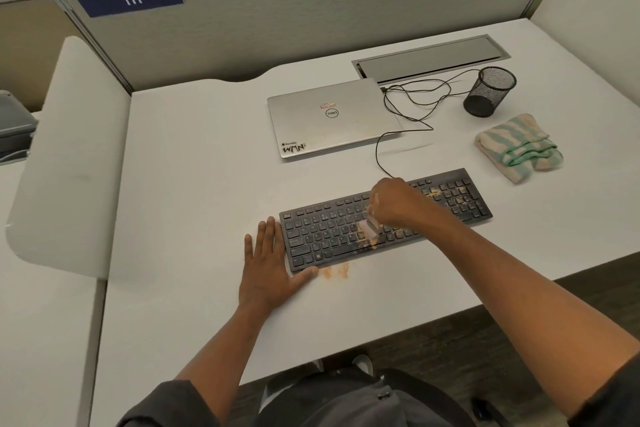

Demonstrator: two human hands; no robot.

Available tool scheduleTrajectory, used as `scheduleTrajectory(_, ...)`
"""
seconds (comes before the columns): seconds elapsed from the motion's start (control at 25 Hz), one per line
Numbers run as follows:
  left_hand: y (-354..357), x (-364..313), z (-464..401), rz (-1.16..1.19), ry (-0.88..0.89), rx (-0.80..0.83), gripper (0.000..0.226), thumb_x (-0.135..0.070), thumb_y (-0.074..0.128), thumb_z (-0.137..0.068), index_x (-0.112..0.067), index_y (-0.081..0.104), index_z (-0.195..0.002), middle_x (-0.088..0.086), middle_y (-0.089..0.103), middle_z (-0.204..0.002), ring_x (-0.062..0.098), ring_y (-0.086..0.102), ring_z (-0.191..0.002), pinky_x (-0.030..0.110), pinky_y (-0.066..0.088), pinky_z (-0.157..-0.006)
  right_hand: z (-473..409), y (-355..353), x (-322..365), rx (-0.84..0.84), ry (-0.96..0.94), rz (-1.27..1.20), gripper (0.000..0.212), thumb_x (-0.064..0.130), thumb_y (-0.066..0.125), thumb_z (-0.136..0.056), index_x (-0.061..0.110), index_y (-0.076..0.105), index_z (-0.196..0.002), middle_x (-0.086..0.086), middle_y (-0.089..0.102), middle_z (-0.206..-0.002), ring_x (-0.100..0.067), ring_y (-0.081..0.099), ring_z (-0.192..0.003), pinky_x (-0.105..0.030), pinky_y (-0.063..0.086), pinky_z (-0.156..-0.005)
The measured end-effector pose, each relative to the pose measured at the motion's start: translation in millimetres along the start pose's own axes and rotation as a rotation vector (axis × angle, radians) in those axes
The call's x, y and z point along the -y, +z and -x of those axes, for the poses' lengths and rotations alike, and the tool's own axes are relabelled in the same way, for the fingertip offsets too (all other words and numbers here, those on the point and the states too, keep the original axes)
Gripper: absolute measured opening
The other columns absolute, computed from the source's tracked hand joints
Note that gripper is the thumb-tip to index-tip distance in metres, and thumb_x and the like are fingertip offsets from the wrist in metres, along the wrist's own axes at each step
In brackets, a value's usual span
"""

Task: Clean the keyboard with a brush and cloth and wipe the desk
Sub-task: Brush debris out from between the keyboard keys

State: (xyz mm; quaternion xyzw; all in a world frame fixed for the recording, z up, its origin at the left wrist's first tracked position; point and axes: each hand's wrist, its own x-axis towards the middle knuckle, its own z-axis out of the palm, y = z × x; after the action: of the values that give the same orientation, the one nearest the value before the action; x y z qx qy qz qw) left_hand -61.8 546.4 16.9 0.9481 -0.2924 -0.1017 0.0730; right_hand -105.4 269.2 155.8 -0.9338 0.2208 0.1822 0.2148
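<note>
A black keyboard (pixel 322 236) lies across the white desk (pixel 194 191), dusted with tan crumbs on its middle and right keys. My right hand (pixel 394 203) grips a small pale brush (pixel 367 229) whose bristles touch the middle keys. My left hand (pixel 268 263) lies flat on the desk against the keyboard's left end, thumb along its front corner. A tan powder smear (pixel 336 270) marks the desk just in front of the keyboard. A folded green-and-cream striped cloth (pixel 519 147) sits to the right, behind the keyboard.
A closed silver laptop (pixel 332 118) lies behind the keyboard, with a black cable (pixel 408 107) looping from it to the keyboard. A black mesh pen cup (pixel 490 90) stands at the back right by a metal cable hatch (pixel 429 57). Partition walls enclose the desk.
</note>
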Motion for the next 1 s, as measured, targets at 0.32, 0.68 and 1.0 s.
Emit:
scheduleTrajectory(0.32,1.9,-1.6,0.3,0.016,0.011,-0.031,0.119,-0.097,0.016,-0.076,-0.019,-0.012,-0.161,0.004,-0.015,-0.169,0.016,-0.024,-0.153,0.046,-0.013,-0.125,6.0,7.4,8.0,-0.099,-0.104,-0.117,0.013,0.017,0.061,-0.093,0.009,0.071,-0.097,-0.004,0.068,-0.094,-0.014,0.060,-0.076,-0.022,0.044,-0.055)
scheduleTrajectory(0.68,1.1,-2.7,0.0,0.019,0.008,-0.030,0.122,-0.098,0.016,-0.074,-0.016,-0.009,-0.162,0.004,-0.014,-0.169,0.016,-0.023,-0.153,0.044,-0.014,-0.124,8.6,-6.7,11.5,-0.054,-0.224,-0.156,0.010,0.013,0.067,-0.091,0.009,0.075,-0.096,0.001,0.070,-0.090,-0.003,0.059,-0.074,-0.014,0.042,-0.055)
scheduleTrajectory(1.0,2.2,-1.4,-0.6,0.020,0.008,-0.037,0.124,-0.099,0.013,-0.072,-0.016,-0.007,-0.162,0.004,-0.012,-0.169,0.016,-0.021,-0.154,0.045,-0.013,-0.125,5.2,-14.3,9.7,-0.062,-0.207,-0.087,0.010,0.008,0.066,-0.090,0.012,0.076,-0.090,0.002,0.073,-0.083,-0.003,0.063,-0.070,-0.012,0.042,-0.055)
